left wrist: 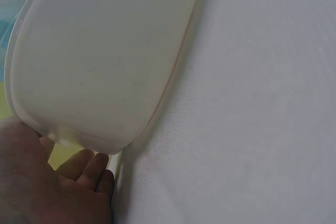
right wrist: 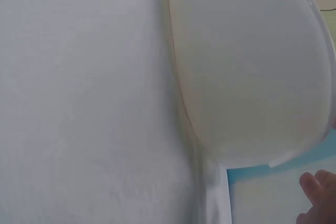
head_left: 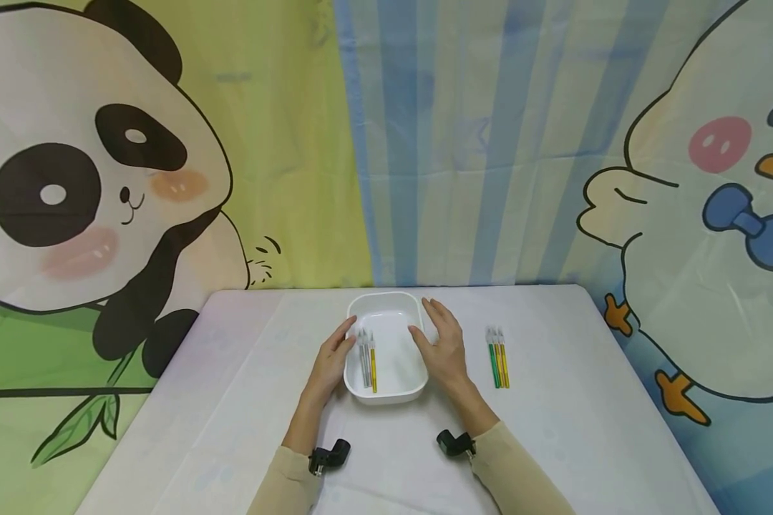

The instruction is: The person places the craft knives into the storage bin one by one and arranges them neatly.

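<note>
A white rounded-square plastic tray (head_left: 396,383) stands on the table in front of me. Slim pen-like sticks with pale, clear-looking tops lie along its left inside: grey ones (head_left: 364,361) and a yellow one (head_left: 373,368). My left hand (head_left: 327,365) is at the tray's left side, its thumb by the rim. In the left wrist view its loosely bent fingers (left wrist: 94,171) are beside the tray's outer wall. My right hand (head_left: 446,347) is by the right side with fingers spread and the thumb over the rim. The right wrist view shows its fingertips (right wrist: 312,187) apart from the wall.
To the right of the tray, several similar sticks in green and yellow (head_left: 499,365) lie side by side on the white-covered table (head_left: 554,429). Behind the table hangs a printed cloth (head_left: 451,143) with a panda and a white bird.
</note>
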